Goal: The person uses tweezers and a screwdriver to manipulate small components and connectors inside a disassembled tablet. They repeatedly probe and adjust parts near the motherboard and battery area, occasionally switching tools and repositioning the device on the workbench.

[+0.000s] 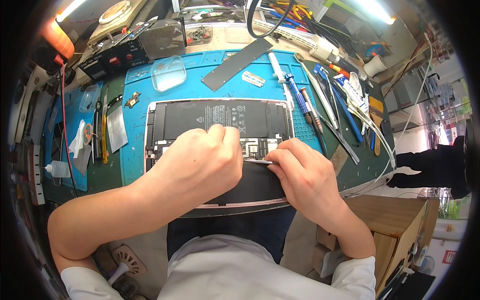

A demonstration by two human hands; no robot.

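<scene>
One flat, rectangular tablet with a pale rim (148,131): lies opened up on the bright blue work mat (195,87), near edge toward the lap.
Black, flat battery panel (212,115): sits exposed in the tablet's far half.
Narrow, pale-and-dark circuit strip (254,148): runs left to right across the tablet's middle, near the battery panel, partly covered.
Left hand (212,157): curls fist-like over the middle, left of the tool; fingertips hidden, so impossible to say whether gripping anything.
Right hand (305,172): holds a thin, silvery tool (259,161) in a narrow thumb-and-finger pinch, pointing left.
Step in hand: seems to be fine work along the circuit strip's near side; exact contact unclear.
Next move: probably calls for a steady brace and light, shallow pressure, clear of the battery panel.
</scene>
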